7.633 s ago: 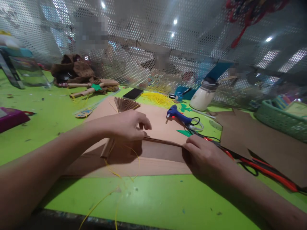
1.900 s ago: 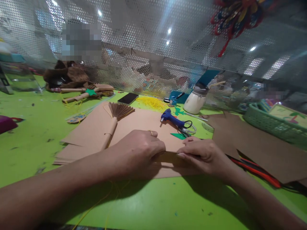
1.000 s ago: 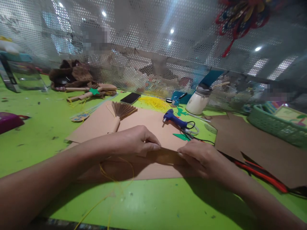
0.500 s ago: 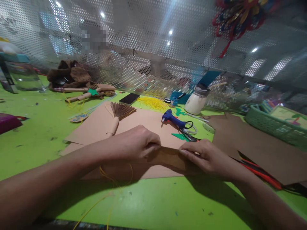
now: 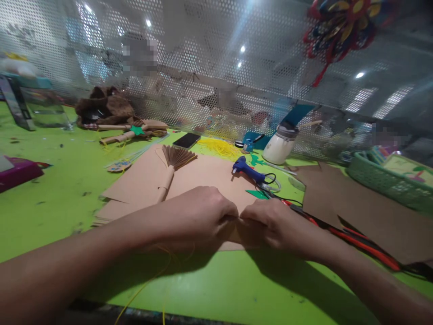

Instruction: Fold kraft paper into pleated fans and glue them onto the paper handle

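Observation:
Both hands meet over the near edge of the stacked brown paper sheets (image 5: 209, 176). My left hand (image 5: 206, 214) is closed, pinching a narrow strip of brown paper (image 5: 237, 232) that is mostly hidden by the fingers. Close against it on the right, my right hand (image 5: 274, 221) pinches the same strip with thumb and fingertips. Behind my left wrist lies a rolled paper stick with a pleated fan head (image 5: 174, 169). Yellow string (image 5: 145, 286) trails from under my left forearm to the table's front edge.
Beyond the hands lie a blue glue gun (image 5: 248, 170), a green paper piece (image 5: 257, 194) and red-handled scissors (image 5: 368, 248). A phone (image 5: 186, 140), yellow raffia (image 5: 219, 148) and a white jar (image 5: 280, 145) stand farther back. At right are brown card (image 5: 365, 198) and a green basket (image 5: 389, 183).
At first the hands were apart along a longer visible edge of the paper strip. My left hand has moved right and my right hand slightly left, so their fingertips now nearly touch.

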The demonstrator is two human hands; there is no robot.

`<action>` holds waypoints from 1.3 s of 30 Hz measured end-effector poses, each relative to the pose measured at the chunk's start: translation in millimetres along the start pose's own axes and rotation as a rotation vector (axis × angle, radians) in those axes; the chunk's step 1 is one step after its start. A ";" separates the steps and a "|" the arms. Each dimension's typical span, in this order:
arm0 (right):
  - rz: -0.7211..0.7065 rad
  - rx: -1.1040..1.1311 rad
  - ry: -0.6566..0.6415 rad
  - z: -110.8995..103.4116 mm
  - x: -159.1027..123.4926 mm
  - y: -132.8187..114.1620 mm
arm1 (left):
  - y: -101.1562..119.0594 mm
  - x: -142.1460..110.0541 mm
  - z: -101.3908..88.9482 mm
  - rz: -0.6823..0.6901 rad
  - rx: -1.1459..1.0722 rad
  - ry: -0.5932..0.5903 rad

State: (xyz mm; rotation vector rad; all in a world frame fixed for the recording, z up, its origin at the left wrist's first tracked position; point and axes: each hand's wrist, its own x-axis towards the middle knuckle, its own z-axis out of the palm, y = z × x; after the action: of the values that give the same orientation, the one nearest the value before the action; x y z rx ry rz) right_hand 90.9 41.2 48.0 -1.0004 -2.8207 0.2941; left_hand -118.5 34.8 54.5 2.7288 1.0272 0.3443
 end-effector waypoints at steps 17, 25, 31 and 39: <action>0.128 0.126 -0.020 -6.1 -12.9 32.7 | -24.9 3.3 -17.2 -0.126 -0.137 -0.170; 0.130 0.241 0.000 -7.9 -18.5 46.9 | -38.6 5.4 -13.1 -0.153 -0.247 -0.143; 0.154 0.306 0.124 -10.3 -20.2 55.3 | -46.6 6.4 -10.0 -0.169 -0.294 -0.112; 0.287 0.478 0.104 -12.3 -24.2 61.7 | -59.1 5.3 -16.4 -0.252 -0.281 -0.069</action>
State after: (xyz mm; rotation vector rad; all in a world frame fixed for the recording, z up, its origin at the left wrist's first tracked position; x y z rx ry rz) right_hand 149.4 74.4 44.4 -1.2462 -2.3349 0.8686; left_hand -155.9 83.6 54.9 2.3163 1.1880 0.3217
